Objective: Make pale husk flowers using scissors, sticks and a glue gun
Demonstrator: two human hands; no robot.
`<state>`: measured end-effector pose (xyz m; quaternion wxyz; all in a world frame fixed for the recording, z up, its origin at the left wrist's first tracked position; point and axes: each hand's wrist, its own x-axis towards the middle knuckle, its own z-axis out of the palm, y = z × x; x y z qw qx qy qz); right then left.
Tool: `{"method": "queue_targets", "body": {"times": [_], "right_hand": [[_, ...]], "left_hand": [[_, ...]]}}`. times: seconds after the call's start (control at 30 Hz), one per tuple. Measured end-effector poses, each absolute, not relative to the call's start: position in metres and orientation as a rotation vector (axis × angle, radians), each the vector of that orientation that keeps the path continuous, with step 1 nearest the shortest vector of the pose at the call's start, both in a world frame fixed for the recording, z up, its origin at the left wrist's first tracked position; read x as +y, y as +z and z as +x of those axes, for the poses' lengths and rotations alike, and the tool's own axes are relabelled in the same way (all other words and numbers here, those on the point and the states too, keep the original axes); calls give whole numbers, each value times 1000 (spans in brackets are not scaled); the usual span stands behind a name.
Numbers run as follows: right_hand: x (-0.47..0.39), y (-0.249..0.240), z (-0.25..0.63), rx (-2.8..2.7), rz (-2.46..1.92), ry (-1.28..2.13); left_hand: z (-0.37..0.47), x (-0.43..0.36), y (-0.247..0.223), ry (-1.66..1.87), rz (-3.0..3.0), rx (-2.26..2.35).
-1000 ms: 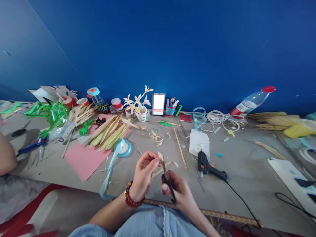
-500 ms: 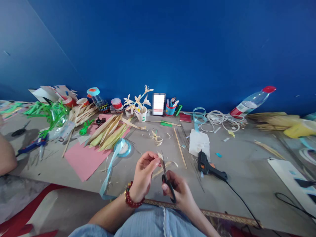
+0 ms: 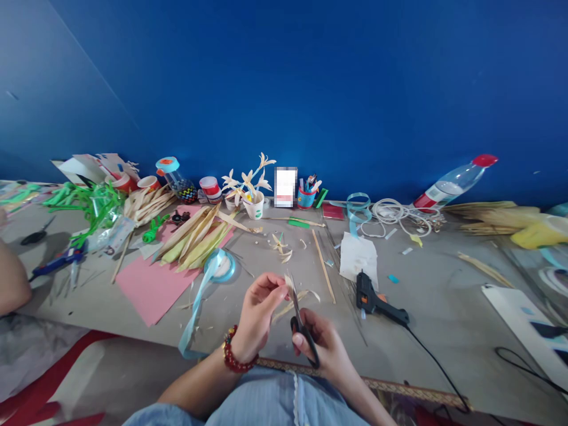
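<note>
Between the thumb and fingers of my left hand is pinched a small pale piece of corn husk. My right hand grips black-handled scissors, their blades pointing up and lying against the husk piece. Under the blades, thin husk strips lie on the grey table. Just beyond my hands sits a small husk flower beside curled scraps. A roll of light blue ribbon lies to the left of my left hand, its tail hanging over the table edge.
A black glue gun with its cord lies right of my hands. Husks rest on pink paper at left. A white cup of husk flowers stands at the back. A bottle leans right; another person's arm is far left.
The scissors have shifted slightly, and their blades look closer together at the husk piece. My left hand has hardly moved.
</note>
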<state>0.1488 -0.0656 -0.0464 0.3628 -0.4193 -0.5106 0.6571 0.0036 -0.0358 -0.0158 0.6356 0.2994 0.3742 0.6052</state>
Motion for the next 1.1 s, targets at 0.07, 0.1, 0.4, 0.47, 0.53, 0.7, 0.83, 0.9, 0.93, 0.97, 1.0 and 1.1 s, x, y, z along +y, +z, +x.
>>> {"method": "queue_targets", "body": {"times": [0.07, 0.1, 0.4, 0.47, 0.53, 0.7, 0.83, 0.9, 0.93, 0.97, 1.0, 1.1], "right_hand": [[-66, -46, 148, -1308, -1067, 1691], [-66, -46, 148, -1300, -1062, 1690], [-66, -43, 148, -1272, -1075, 1704], [-66, -42, 148, -1274, -1085, 1700], [-65, -43, 148, -1277, -1086, 1693], [-66, -46, 148, -1281, -1086, 1685], [-67, -46, 148, -1273, -1086, 1690], [-67, -45, 149, -1284, -1082, 1695], [-66, -44, 149, -1291, -1079, 1696], [-66, -43, 149, -1295, -1078, 1695], [-66, -42, 149, -1295, -1075, 1696], [-66, -41, 150, -1282, -1070, 1704]], "left_hand": [[3, -36, -16, 1372, 689, 847], [3, -37, -16, 1366, 692, 845], [3, -38, -15, 1346, 702, 874], [3, -38, -15, 1348, 706, 874], [3, -38, -15, 1347, 704, 873], [2, -37, -15, 1336, 693, 881], [1, -37, -15, 1334, 717, 872], [0, -37, -16, 1331, 724, 860], [0, -38, -16, 1329, 725, 853], [0, -38, -16, 1327, 725, 848], [0, -38, -16, 1324, 722, 842], [0, -38, -16, 1311, 712, 833]]}}
